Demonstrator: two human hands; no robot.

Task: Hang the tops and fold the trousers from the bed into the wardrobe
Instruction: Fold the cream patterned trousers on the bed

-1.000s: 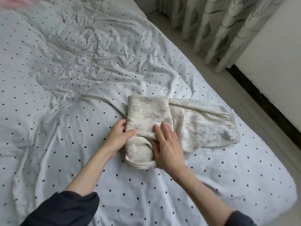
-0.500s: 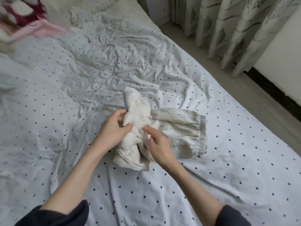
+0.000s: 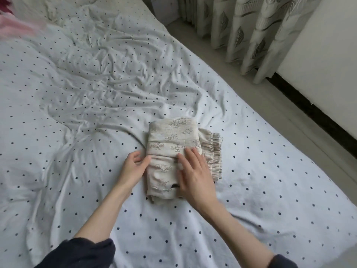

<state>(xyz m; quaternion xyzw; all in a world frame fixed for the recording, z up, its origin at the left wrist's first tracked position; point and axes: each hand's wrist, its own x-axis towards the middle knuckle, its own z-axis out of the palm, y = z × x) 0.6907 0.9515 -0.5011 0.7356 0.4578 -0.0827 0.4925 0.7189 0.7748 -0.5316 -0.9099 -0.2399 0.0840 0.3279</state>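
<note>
Soft even daylight, faint shadows in the wrinkled white polka-dot bedsheet [image 3: 96,97]; pink fabric [image 3: 17,28] at far left motion-blurred, wide-angle bending at edges

Folded trousers [image 3: 172,149] lie on the bed [image 3: 77,113], right of centre, near its right edge. Left hand [image 3: 133,168] at the bundle's left side, touching; right hand [image 3: 195,176] flat on top, near-right part. Floor strip [image 3: 251,89] right of bed; curtains [image 3: 251,31] behind it, wall [image 3: 328,64] further right. Blurred garment [image 3: 17,28] at far left.
</note>
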